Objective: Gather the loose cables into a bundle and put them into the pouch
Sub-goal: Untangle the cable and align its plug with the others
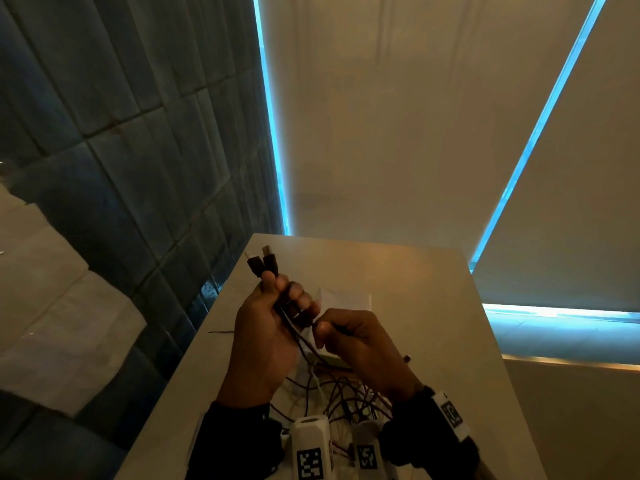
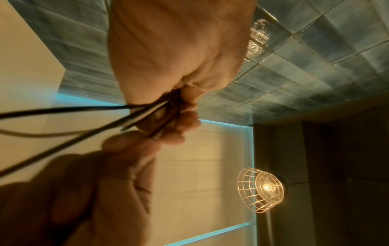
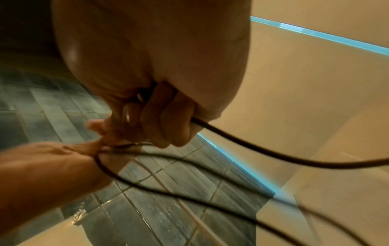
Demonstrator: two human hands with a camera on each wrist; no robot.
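My left hand [image 1: 277, 299] grips a bunch of dark cables, and two USB plugs [image 1: 261, 261] stick up out of the fist. Close to its right, my right hand [image 1: 332, 330] pinches one black cable [image 3: 273, 158] in curled fingers [image 3: 164, 119]. From both hands the strands hang down into a loose tangle of cables [image 1: 339, 396] on the table. In the left wrist view the left hand [image 2: 168, 108] clamps several strands [image 2: 63, 109]. A flat white pouch [image 1: 346, 299] lies on the table just behind the hands, partly hidden.
The pale table [image 1: 433, 306] is narrow, its left edge running beside a blue tiled wall [image 1: 121, 168]. A small dark plug [image 1: 407, 358] lies right of my right hand. A thin wire end [image 1: 221, 332] pokes over the left edge. A caged lamp [image 2: 261, 189] glows above.
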